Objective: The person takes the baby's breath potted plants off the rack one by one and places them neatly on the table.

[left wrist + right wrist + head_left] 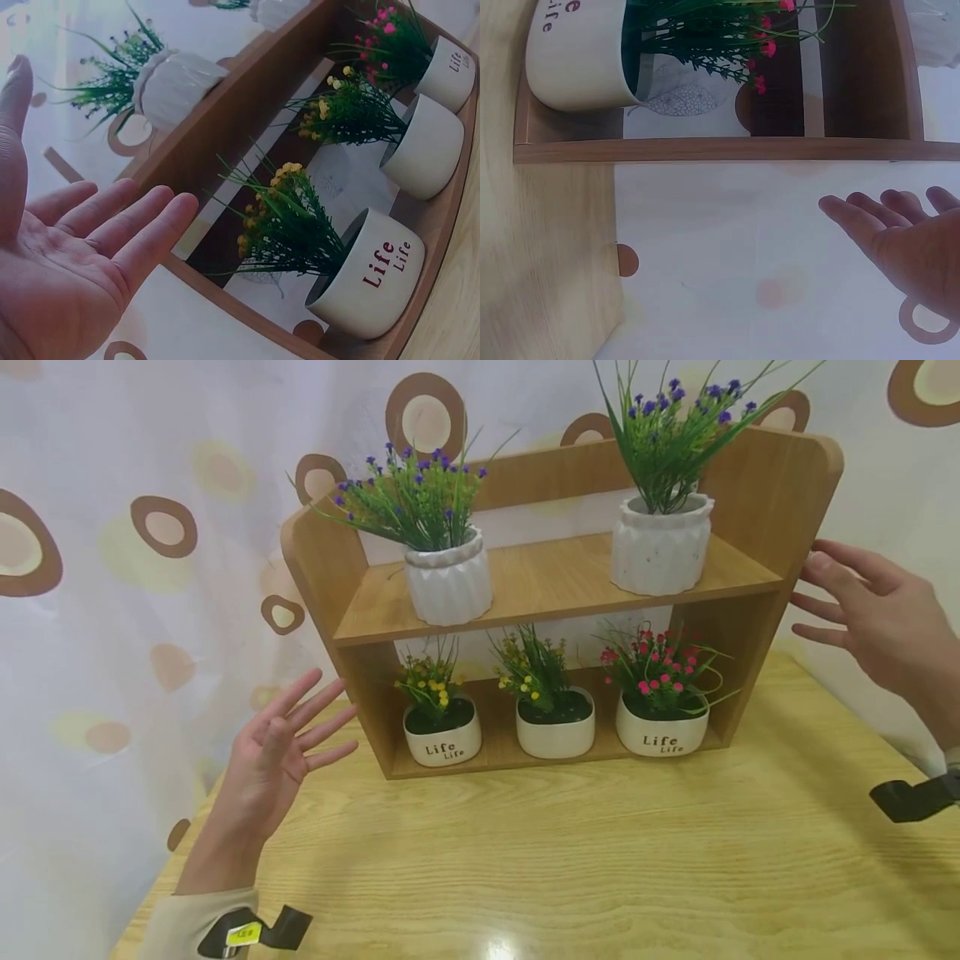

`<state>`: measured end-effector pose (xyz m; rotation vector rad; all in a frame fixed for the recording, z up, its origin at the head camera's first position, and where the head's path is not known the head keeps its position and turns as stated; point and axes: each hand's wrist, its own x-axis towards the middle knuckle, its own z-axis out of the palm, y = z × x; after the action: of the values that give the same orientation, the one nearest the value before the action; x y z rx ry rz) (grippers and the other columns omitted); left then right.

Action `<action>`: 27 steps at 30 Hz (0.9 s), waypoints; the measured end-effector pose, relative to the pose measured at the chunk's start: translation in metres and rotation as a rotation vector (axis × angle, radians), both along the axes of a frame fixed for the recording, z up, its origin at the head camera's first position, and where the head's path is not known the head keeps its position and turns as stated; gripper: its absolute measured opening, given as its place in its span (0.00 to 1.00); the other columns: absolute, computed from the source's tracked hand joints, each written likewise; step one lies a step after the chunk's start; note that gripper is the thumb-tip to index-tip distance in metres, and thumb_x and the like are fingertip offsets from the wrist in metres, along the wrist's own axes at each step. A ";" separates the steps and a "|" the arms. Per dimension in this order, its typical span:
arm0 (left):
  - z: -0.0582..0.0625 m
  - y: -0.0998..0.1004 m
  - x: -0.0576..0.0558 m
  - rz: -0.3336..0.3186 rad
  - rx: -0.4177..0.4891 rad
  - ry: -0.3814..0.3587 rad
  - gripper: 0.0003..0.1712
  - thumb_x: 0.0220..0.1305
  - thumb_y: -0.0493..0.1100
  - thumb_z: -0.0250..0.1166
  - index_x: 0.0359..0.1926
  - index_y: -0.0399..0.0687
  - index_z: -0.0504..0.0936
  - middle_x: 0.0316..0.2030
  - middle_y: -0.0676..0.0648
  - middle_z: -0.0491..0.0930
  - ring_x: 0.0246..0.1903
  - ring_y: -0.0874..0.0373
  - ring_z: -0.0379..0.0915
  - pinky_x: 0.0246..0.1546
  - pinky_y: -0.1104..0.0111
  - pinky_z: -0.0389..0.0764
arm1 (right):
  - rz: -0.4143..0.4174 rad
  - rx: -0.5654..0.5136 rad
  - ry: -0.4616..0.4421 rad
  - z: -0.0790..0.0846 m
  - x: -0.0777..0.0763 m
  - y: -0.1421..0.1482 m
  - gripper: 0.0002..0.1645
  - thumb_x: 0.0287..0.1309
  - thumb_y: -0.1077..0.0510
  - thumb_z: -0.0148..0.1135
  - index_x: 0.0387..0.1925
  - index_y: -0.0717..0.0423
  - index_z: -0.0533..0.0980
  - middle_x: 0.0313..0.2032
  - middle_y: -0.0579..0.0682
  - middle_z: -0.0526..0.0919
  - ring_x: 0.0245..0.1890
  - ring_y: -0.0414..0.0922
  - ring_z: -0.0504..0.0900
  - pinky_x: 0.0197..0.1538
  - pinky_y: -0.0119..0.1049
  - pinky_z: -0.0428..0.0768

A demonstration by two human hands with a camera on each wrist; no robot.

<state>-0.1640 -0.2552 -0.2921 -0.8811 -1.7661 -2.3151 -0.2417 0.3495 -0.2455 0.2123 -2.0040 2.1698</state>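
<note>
A two-tier wooden shelf (555, 578) stands on the table, with a hand at each side. My left hand (272, 760) is beside its left panel, palm turned up and fingers spread, holding nothing. In the left wrist view, the left hand (82, 255) has its straight fingers near the shelf's side. At the right panel is my right hand (881, 610), its fingertips close to the panel's outer face. The right wrist view shows a gap between the right hand (907, 240) and the shelf edge (727, 150), and nothing in the hand.
Two white ribbed pots (448, 581) with purple flowers sit on the upper tier. Below are three cream pots: two with yellow flowers (555, 735), one with pink flowers (663, 735). The wooden table (525, 843) extends in front; a patterned curtain (97, 635) hangs behind.
</note>
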 end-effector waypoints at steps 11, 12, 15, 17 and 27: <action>0.017 0.017 -0.010 -0.001 -0.020 0.018 0.45 0.72 0.56 0.61 0.76 0.35 0.55 0.70 0.36 0.67 0.62 0.43 0.73 0.51 0.53 0.82 | -0.038 0.044 0.001 0.012 -0.015 -0.013 0.40 0.69 0.50 0.60 0.78 0.39 0.57 0.78 0.50 0.48 0.74 0.62 0.43 0.38 0.26 0.82; 0.018 0.019 -0.011 0.007 -0.023 0.020 0.45 0.71 0.56 0.61 0.76 0.35 0.55 0.69 0.36 0.67 0.61 0.43 0.74 0.50 0.53 0.82 | -0.041 0.032 -0.006 0.013 -0.017 -0.014 0.40 0.68 0.50 0.62 0.77 0.39 0.58 0.78 0.51 0.49 0.74 0.61 0.44 0.44 0.30 0.82; 0.024 0.024 -0.015 0.029 -0.023 0.022 0.44 0.71 0.55 0.62 0.76 0.34 0.56 0.69 0.36 0.68 0.60 0.43 0.75 0.48 0.53 0.83 | -0.059 0.039 -0.019 0.015 -0.019 -0.017 0.40 0.67 0.49 0.63 0.76 0.37 0.60 0.78 0.51 0.51 0.75 0.58 0.47 0.58 0.39 0.70; 0.028 0.028 -0.017 0.046 -0.025 0.018 0.44 0.71 0.54 0.62 0.75 0.33 0.57 0.68 0.35 0.68 0.59 0.44 0.76 0.47 0.54 0.84 | -0.064 0.036 -0.020 0.016 -0.019 -0.018 0.39 0.66 0.49 0.63 0.76 0.36 0.61 0.78 0.51 0.51 0.76 0.57 0.48 0.64 0.46 0.63; 0.044 0.043 -0.022 0.120 -0.041 -0.039 0.41 0.70 0.54 0.63 0.75 0.39 0.61 0.68 0.36 0.69 0.58 0.47 0.77 0.47 0.56 0.84 | -0.059 0.091 0.084 0.010 -0.023 -0.014 0.37 0.67 0.56 0.63 0.75 0.43 0.64 0.73 0.52 0.63 0.59 0.42 0.76 0.31 0.25 0.83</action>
<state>-0.1859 -0.2120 -0.2483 -0.7187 -1.8339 -2.2437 -0.2646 0.3357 -0.2356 0.2495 -2.0381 2.0021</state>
